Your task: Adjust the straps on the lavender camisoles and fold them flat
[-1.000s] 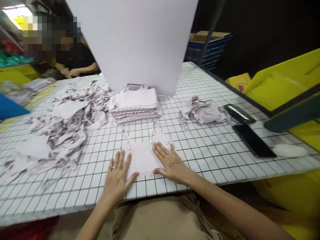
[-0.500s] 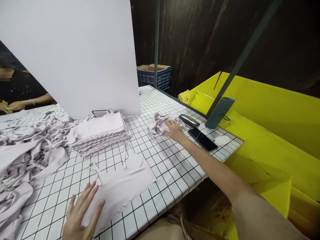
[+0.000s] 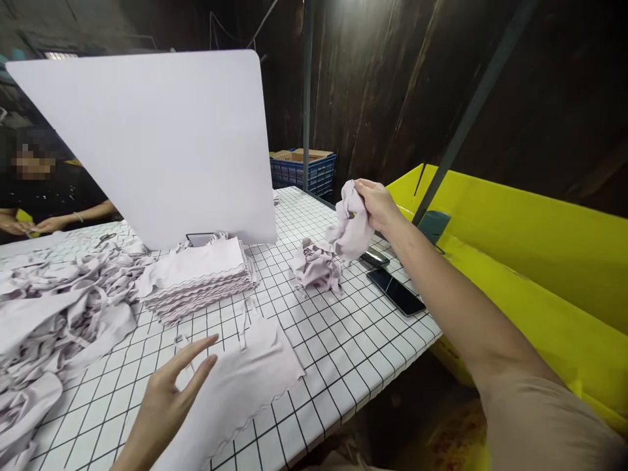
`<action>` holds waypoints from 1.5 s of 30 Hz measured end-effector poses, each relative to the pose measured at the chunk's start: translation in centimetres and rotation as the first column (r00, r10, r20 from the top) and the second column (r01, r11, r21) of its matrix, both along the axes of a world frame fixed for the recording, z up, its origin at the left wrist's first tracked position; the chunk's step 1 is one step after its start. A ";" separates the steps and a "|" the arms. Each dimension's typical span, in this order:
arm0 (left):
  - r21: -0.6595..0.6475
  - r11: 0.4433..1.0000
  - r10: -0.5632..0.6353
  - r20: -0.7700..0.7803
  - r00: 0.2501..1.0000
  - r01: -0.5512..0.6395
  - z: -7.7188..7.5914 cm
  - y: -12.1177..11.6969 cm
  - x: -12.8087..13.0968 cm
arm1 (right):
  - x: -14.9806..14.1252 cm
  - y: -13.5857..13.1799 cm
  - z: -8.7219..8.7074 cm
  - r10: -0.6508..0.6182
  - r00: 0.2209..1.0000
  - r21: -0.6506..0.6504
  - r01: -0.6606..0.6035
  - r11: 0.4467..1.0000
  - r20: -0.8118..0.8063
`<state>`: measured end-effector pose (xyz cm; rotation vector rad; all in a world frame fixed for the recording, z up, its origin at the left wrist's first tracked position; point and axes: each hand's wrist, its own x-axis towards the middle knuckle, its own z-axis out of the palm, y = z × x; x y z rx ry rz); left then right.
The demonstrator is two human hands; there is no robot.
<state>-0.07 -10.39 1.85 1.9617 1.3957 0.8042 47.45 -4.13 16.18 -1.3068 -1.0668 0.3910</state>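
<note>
My right hand (image 3: 375, 203) is closed on a crumpled piece of pale pink fabric (image 3: 354, 229), held up above the table. Beneath it lies a small heap of the same fabric (image 3: 318, 265). My left hand (image 3: 171, 386) hovers at the near left, thumb and fingers apart, holding nothing. Under and beside it, a pale pink strappy top (image 3: 255, 366) with a wavy hem lies flat. Behind that stands a neat stack of similar garments (image 3: 196, 281).
A large loose pile of pale fabric (image 3: 73, 314) covers the table's left. A white panel (image 3: 161, 150) stands behind the stack. Near my right arm lie a black phone (image 3: 396, 292) and a shiny case (image 3: 377, 257). Yellow sheeting (image 3: 530, 248) borders the right; a co-worker (image 3: 53, 196) sits far left.
My right hand has lifted a piece of fabric off the small heap, up and to the right. My left hand has turned, its thumb and fingers now pointing right over the flat top.
</note>
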 end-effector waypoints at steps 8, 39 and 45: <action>0.006 0.963 -0.218 0.610 0.762 0.271 9.5 2.0 10.2 | -13.1 -3.3 3.9 0.596 0.797 -0.142 -0.604 0.785 -0.095; -0.185 0.958 -0.142 0.359 0.922 0.219 6.5 2.4 0.7 | -16.3 -2.9 -4.0 0.529 0.588 -0.258 -0.781 0.569 -0.612; -0.276 0.900 -0.180 0.469 0.864 0.338 5.8 2.7 0.1 | -17.0 -3.0 -4.1 0.506 0.599 -0.300 -0.778 0.553 -0.621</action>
